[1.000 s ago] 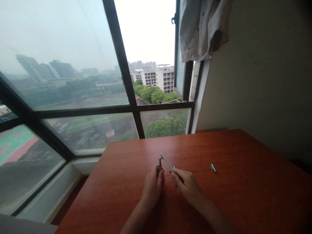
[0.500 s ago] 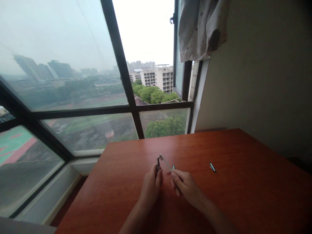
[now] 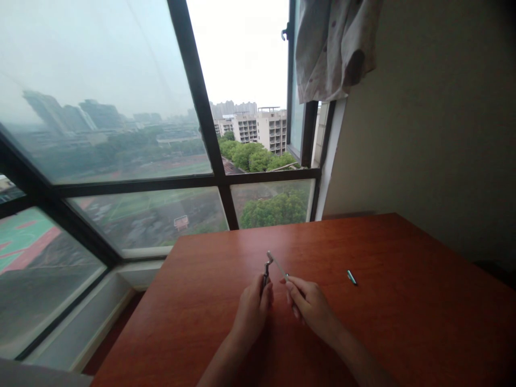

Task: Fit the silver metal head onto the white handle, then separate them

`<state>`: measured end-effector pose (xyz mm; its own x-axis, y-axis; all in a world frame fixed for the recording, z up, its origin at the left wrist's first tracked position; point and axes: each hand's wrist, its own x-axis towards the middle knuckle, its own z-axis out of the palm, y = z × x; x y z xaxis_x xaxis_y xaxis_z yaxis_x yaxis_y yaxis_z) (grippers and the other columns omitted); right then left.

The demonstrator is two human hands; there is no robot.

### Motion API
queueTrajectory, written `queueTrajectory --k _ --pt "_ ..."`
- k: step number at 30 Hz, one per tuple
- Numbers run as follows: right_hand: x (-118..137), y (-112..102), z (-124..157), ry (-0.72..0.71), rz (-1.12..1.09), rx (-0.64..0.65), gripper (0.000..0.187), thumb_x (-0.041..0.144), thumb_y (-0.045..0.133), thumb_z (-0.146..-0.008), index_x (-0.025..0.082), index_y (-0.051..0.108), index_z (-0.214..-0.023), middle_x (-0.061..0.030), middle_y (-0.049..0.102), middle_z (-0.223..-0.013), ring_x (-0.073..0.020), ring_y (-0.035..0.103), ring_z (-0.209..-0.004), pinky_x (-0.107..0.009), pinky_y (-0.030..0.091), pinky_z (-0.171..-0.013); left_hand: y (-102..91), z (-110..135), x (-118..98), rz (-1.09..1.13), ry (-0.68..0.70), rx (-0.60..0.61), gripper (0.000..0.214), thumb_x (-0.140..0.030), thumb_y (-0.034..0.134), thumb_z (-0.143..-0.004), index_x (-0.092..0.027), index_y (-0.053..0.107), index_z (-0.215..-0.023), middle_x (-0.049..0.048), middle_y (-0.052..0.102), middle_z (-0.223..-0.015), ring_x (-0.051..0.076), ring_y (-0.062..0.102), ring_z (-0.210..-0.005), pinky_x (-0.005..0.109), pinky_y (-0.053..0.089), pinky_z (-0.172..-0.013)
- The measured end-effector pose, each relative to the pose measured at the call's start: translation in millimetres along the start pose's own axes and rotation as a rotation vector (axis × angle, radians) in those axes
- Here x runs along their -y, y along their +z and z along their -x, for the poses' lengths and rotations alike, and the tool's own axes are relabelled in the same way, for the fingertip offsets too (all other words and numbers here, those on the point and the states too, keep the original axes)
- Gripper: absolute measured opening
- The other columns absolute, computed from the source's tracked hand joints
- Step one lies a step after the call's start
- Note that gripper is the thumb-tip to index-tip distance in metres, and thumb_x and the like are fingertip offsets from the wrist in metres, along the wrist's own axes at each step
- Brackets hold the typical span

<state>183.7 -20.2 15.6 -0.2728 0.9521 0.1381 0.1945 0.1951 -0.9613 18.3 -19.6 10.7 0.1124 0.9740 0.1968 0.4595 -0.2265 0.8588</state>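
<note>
Over the middle of the wooden table (image 3: 226, 269), my left hand (image 3: 252, 309) is closed around a slim dark tool with a bent silver tip (image 3: 266, 265), tip upward. Its exact kind cannot be made out. My right hand (image 3: 310, 306) pinches a thin pale stick (image 3: 279, 264) that slants up and left. The stick's upper end is close to the silver tip; whether they touch is unclear. Just behind the right fingertips a small teal piece is almost hidden. To the right lies a short teal and silver piece (image 3: 352, 277), like a pen cap.
Beyond the table are dark-framed windows (image 3: 223, 199), one pane standing ajar. A light garment (image 3: 334, 48) hangs at the upper right, in front of the plain wall (image 3: 411, 129). A low white ledge (image 3: 108, 306) runs along the left.
My left hand and the dark tool have shifted slightly right. The pale stick's upper end has also moved a little right and up.
</note>
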Motion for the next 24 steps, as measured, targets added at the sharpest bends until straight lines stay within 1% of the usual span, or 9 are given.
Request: queueTrajectory --k 5,10,13,15,20,24 --pt "6.7 -5.2 -1.7 -0.111 0.213 -0.085 0.037 0.036 0.038 -0.095 0.015 0.061 -0.076 0.0008 0.052 -0.058 -0.0115 0.05 -0.049 -0.022 0.037 -0.049 0.0 -0.1 -2.7 0.084 0.008 0.007 0.019 -0.029 0.042 -0.091 -0.02 0.045 -0.075 -0.0028 0.052 -0.06 0.012 0.048 -0.051 0.022 0.034 -0.051" --pt "6.4 -4.1 -0.6 -0.166 0.239 -0.086 0.032 0.031 0.037 -0.095 0.015 0.062 -0.085 0.0001 0.055 -0.062 -0.0134 0.054 -0.057 -0.022 0.038 -0.055 0.3 -0.8 -2.4 0.145 -0.008 0.022 0.022 -0.031 0.04 -0.092 -0.02 0.045 -0.074 -0.0022 0.052 -0.06 0.012 0.047 -0.051 0.022 0.036 -0.051" --pt "5.1 -2.2 0.1 -0.21 0.258 -0.061 0.032 0.029 0.037 -0.096 0.016 0.061 -0.081 0.0009 0.055 -0.061 -0.0128 0.053 -0.056 -0.022 0.036 -0.055 1.3 -0.6 -1.2 0.177 -0.017 0.035 0.022 -0.032 0.041 -0.092 -0.02 0.045 -0.074 -0.0028 0.051 -0.06 0.011 0.046 -0.051 0.022 0.036 -0.05" --pt "5.0 -1.9 -0.1 -0.234 0.289 -0.067 0.032 0.029 0.038 -0.095 0.016 0.061 -0.077 0.0001 0.056 -0.062 -0.0133 0.054 -0.057 -0.023 0.037 -0.056 1.7 -0.4 -1.1 0.222 -0.027 0.048 0.023 -0.033 0.041 -0.092 -0.02 0.044 -0.074 -0.0036 0.05 -0.06 0.011 0.045 -0.05 0.021 0.036 -0.049" --pt "3.6 -4.7 -2.3 -0.234 0.336 -0.121 0.028 0.029 0.04 -0.094 0.017 0.064 -0.085 -0.0059 0.065 -0.075 -0.0183 0.06 -0.069 -0.026 0.041 -0.064 1.2 -1.3 -3.5 0.386 -0.08 0.094 0.024 -0.04 0.042 -0.091 -0.02 0.042 -0.077 -0.0042 0.05 -0.061 0.01 0.046 -0.048 0.02 0.037 -0.046" --pt "4.5 -6.7 -2.9 -0.213 0.352 -0.138 0.03 0.032 0.04 -0.094 0.018 0.064 -0.085 -0.0071 0.066 -0.075 -0.0195 0.06 -0.068 -0.026 0.041 -0.062 1.0 -2.8 -3.6 0.47 -0.12 0.111 0.028 -0.046 0.044 -0.088 -0.02 0.041 -0.079 -0.005 0.049 -0.061 0.009 0.046 -0.045 0.019 0.037 -0.043"
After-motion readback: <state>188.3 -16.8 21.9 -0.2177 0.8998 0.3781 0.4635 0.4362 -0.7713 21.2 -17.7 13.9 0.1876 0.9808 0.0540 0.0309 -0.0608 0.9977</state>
